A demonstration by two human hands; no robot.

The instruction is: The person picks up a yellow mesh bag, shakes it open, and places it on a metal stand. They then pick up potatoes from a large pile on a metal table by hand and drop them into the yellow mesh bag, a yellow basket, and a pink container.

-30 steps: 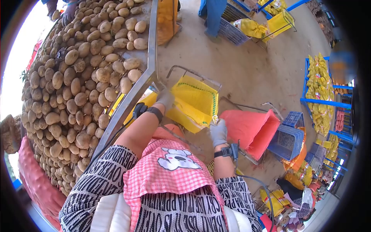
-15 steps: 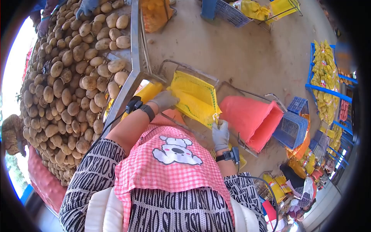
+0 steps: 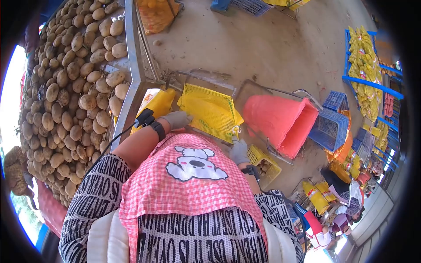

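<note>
A yellow mesh bag (image 3: 206, 107) is stretched between my two grey-gloved hands, in front of the pink checked apron (image 3: 153, 175). My left hand (image 3: 177, 119) is closed on the bag's near left edge. At the bag's lower right corner, my right hand (image 3: 239, 151) pinches the end by a white knotted tie (image 3: 236, 130); the apron partly covers this hand. A metal frame (image 3: 193, 72) stands behind the bag. Just left of the bag, another yellow bag (image 3: 160, 103) hangs near the table's corner.
Potatoes (image 3: 70, 101) are heaped on a metal-edged table (image 3: 133, 52) to my left. On the right are an open red bag (image 3: 280, 122) on a frame, a blue crate (image 3: 329, 129) and a yellow crate (image 3: 264, 166). Filled yellow bags (image 3: 362, 70) stand on a blue rack; people are at the lower right.
The view has shifted, so most things sit further left. My right hand has come down nearer the apron, and the yellow crate beside it now shows. Both hands stay at the yellow mesh bag.
</note>
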